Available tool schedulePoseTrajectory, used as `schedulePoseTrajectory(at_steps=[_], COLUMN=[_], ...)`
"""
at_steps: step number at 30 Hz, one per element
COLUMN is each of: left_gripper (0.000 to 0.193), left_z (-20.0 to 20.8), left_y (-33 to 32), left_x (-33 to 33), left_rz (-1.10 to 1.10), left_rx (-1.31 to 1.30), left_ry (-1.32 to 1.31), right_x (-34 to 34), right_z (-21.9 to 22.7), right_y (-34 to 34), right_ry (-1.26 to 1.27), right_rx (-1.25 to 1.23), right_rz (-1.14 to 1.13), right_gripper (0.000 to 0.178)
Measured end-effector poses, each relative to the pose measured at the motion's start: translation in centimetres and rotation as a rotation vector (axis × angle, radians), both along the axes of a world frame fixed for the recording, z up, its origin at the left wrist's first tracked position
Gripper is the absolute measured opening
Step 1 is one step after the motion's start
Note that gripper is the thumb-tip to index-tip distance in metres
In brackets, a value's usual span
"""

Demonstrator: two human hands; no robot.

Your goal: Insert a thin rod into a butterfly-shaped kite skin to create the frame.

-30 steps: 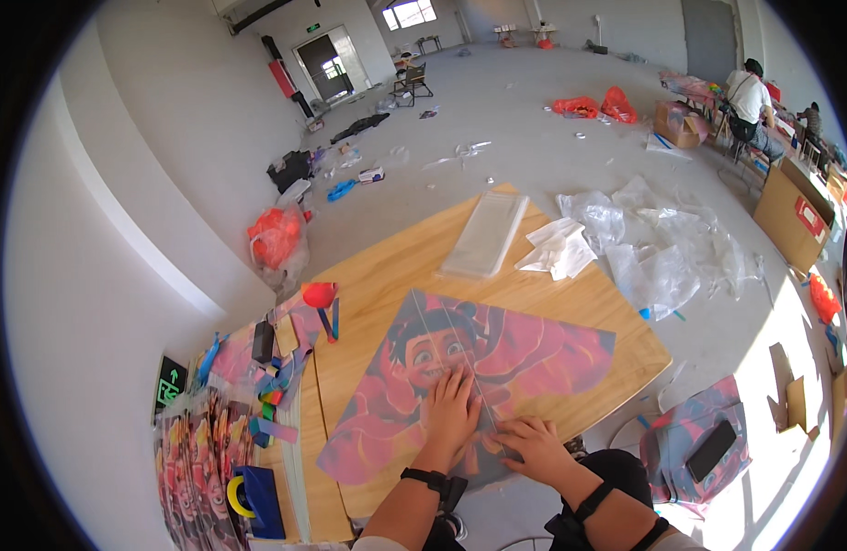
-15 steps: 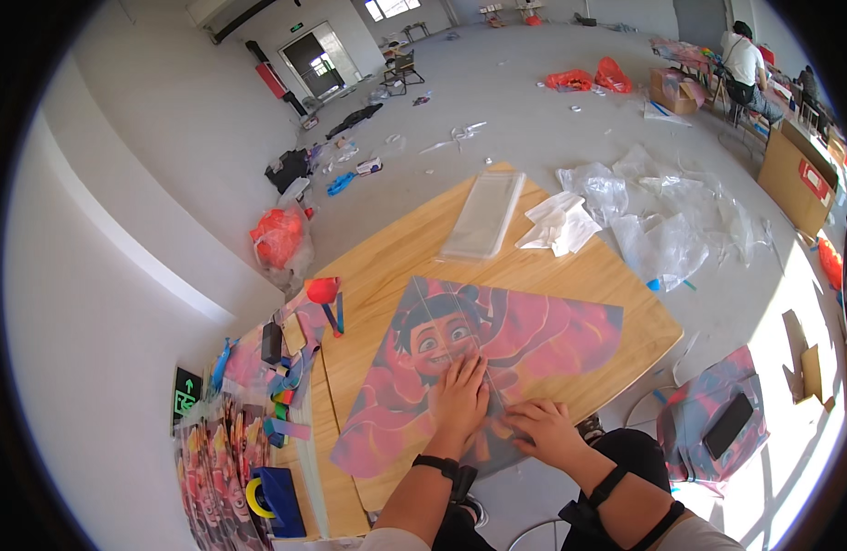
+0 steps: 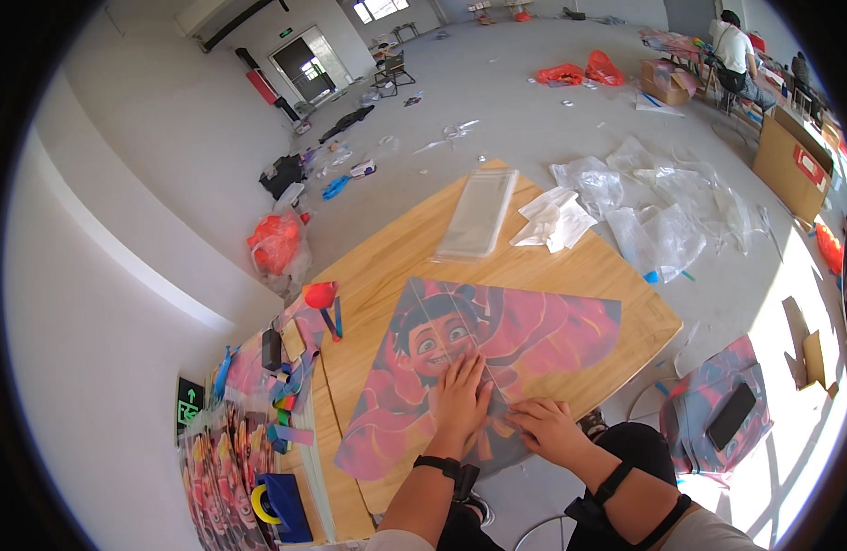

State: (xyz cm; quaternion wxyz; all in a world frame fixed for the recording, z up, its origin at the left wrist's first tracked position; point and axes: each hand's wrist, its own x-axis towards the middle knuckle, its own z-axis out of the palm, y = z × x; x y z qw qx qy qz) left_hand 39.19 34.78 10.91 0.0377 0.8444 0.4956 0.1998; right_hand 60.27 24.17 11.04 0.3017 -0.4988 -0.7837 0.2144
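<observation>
A triangular kite (image 3: 543, 335) printed with a cartoon figure in red and pink lies spread on the wooden table (image 3: 368, 262). Thin lines run down its middle, from the top corner towards me. My left hand (image 3: 460, 395) rests flat on the figure just below its face, fingers stretched out and pressing on the sheet. Beside it, nearer the table's front edge, my right hand (image 3: 543, 424) has its fingers bent and closed at the kite's middle line. The fingertips seem to pinch the kite there; the exact grip is partly hidden.
A clear plastic packet (image 3: 479, 213) and crumpled white paper (image 3: 554, 220) lie at the table's far end. At left are a blue tape dispenser (image 3: 284, 507) and folded printed sheets (image 3: 223, 477). A black phone (image 3: 731, 416) sits on a printed bundle at right. Plastic film (image 3: 658, 239) litters the floor.
The view has shifted slightly. Both hands keep nearly the same place on the kite, and the kite lies as before.
</observation>
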Motion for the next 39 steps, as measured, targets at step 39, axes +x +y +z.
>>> schedulePoseTrajectory(at_steps=[39], left_gripper=[0.048], left_z=[0.1], left_y=[-0.3], left_x=[-3.0], left_rz=[0.083], left_rx=[0.033], left_ry=[-0.475], right_x=[0.4], right_z=[0.9], right_y=[1.2], right_ry=[0.647], right_rx=[-0.237], right_rz=[-0.261], right_gripper=[0.023])
